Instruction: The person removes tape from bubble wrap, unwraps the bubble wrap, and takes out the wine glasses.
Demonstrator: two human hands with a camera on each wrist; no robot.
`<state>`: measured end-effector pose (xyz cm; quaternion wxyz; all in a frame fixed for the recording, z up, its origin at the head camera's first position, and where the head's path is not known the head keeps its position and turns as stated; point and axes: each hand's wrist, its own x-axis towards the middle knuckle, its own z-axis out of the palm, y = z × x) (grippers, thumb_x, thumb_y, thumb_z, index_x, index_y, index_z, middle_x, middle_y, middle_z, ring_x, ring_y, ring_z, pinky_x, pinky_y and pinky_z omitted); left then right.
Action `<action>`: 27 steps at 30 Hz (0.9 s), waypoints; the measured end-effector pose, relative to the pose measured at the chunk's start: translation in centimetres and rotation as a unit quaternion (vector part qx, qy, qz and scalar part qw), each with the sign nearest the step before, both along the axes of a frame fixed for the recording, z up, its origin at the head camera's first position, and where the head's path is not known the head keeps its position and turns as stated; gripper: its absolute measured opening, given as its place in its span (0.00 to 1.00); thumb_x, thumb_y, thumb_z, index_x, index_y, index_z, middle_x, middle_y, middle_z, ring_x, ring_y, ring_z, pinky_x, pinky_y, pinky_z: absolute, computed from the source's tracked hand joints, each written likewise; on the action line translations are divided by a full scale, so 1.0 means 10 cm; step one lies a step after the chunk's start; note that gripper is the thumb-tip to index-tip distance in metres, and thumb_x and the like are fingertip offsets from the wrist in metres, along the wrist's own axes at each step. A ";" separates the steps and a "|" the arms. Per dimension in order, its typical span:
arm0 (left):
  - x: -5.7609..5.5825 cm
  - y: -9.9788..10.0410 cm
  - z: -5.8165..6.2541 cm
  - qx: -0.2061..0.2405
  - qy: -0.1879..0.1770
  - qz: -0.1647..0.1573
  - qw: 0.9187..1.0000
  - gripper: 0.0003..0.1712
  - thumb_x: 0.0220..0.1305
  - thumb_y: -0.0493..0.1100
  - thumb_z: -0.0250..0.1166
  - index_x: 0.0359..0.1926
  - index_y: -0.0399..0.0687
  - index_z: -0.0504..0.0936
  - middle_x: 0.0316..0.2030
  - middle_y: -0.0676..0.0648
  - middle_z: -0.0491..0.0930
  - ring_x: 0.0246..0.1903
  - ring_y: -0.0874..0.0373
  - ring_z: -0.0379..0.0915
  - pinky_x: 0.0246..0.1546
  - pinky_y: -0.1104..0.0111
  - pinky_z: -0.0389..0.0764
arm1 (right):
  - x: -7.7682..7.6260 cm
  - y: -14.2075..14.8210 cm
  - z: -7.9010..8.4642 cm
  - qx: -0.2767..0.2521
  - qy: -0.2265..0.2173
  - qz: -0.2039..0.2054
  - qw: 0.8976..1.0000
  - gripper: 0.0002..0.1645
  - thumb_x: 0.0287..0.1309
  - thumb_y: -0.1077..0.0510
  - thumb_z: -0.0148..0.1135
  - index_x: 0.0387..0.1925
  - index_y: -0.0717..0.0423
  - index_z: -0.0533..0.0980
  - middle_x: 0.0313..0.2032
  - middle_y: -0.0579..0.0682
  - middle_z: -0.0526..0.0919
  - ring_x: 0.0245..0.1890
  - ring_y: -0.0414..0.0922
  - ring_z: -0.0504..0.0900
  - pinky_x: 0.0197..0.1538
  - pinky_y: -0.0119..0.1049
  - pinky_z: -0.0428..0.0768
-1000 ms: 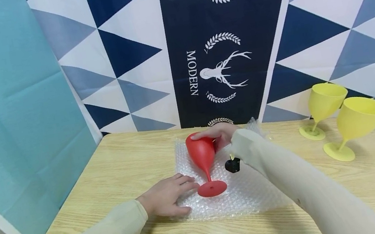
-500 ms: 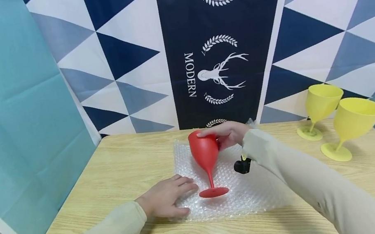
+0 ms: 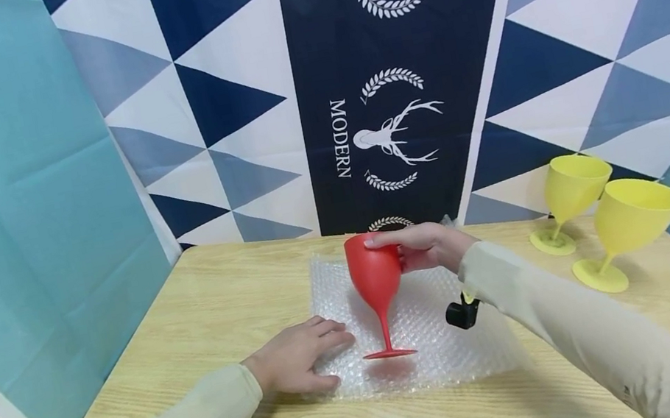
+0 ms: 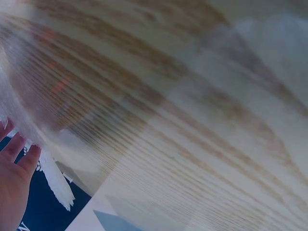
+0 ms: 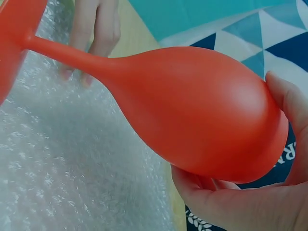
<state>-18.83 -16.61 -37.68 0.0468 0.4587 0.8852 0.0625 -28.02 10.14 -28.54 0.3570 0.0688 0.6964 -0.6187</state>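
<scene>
A red goblet (image 3: 376, 273) stands nearly upright in the head view, its foot close over a sheet of bubble wrap (image 3: 456, 359). My right hand (image 3: 422, 242) grips the goblet's bowl near the rim from the right. The right wrist view shows the thumb on one side of the bowl (image 5: 202, 110) and fingers curled under the other. My left hand (image 3: 300, 355) rests with spread fingers on the left edge of the bubble wrap. In the left wrist view, the fingers of the left hand (image 4: 17, 178) lie against the wrap's edge (image 4: 14, 96).
Two yellow goblets, a front one (image 3: 635, 216) and a rear one (image 3: 574, 189), stand upright at the right of the wooden table (image 3: 241, 285). A patterned cloth (image 3: 249, 104) hangs behind the table. A black wrist camera (image 3: 463, 313) hangs below the right cuff.
The right hand has moved rightward with the red goblet, turning it from a tilt to nearly upright and lifting its foot. The left hand has stayed in place.
</scene>
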 end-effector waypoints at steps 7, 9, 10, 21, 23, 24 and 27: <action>0.00 0.00 0.00 0.003 0.003 -0.002 1.000 0.37 0.59 0.62 0.57 0.68 0.57 0.69 0.66 0.51 0.72 0.65 0.54 0.67 0.68 0.61 0.71 | 0.12 0.11 0.07 0.010 0.037 0.017 0.999 0.37 0.65 0.49 0.59 0.69 0.59 0.59 0.57 0.50 0.71 0.56 0.49 0.71 0.47 0.31 0.82; 0.00 0.01 0.00 0.002 0.001 -0.001 1.000 0.37 0.59 0.62 0.57 0.68 0.57 0.69 0.66 0.51 0.72 0.65 0.54 0.67 0.68 0.60 0.71 | 0.17 0.14 0.10 0.015 0.052 0.025 0.998 0.36 0.65 0.50 0.58 0.69 0.60 0.60 0.53 0.49 0.74 0.54 0.48 0.73 0.47 0.30 0.83; 0.01 0.01 0.00 0.002 0.000 -0.001 1.000 0.37 0.59 0.62 0.57 0.68 0.57 0.69 0.66 0.51 0.72 0.65 0.54 0.68 0.68 0.60 0.71 | 0.19 0.16 0.11 0.020 0.062 0.029 0.997 0.36 0.65 0.50 0.58 0.69 0.61 0.61 0.51 0.48 0.75 0.53 0.47 0.74 0.47 0.30 0.83; 0.02 0.00 -0.01 0.007 -0.007 0.003 1.000 0.36 0.59 0.61 0.57 0.68 0.57 0.69 0.67 0.51 0.71 0.66 0.54 0.67 0.68 0.60 0.70 | 0.44 0.39 0.29 0.047 0.164 0.054 0.984 0.41 0.62 0.53 0.62 0.71 0.62 0.57 0.54 0.49 0.75 0.53 0.47 0.76 0.52 0.30 0.82; 0.02 0.00 -0.01 0.008 -0.003 0.000 1.000 0.36 0.59 0.61 0.57 0.68 0.57 0.69 0.67 0.50 0.72 0.66 0.54 0.67 0.68 0.61 0.70 | 0.48 0.42 0.31 0.043 0.182 0.062 0.980 0.42 0.62 0.55 0.62 0.72 0.61 0.56 0.57 0.52 0.73 0.54 0.47 0.75 0.52 0.31 0.82; 0.02 -0.01 -0.01 0.008 -0.001 -0.001 1.000 0.37 0.59 0.61 0.57 0.68 0.57 0.70 0.67 0.50 0.72 0.65 0.54 0.67 0.68 0.61 0.70 | 0.50 0.44 0.32 0.042 0.191 0.066 0.979 0.42 0.62 0.56 0.61 0.72 0.61 0.55 0.58 0.53 0.72 0.55 0.48 0.75 0.52 0.31 0.82; 0.02 -0.01 -0.01 0.010 0.002 -0.004 1.000 0.37 0.59 0.61 0.57 0.68 0.56 0.69 0.67 0.50 0.72 0.65 0.54 0.67 0.68 0.61 0.70 | 0.56 0.50 0.34 0.046 0.219 0.073 0.972 0.42 0.60 0.59 0.61 0.72 0.61 0.55 0.61 0.58 0.69 0.56 0.49 0.74 0.52 0.33 0.83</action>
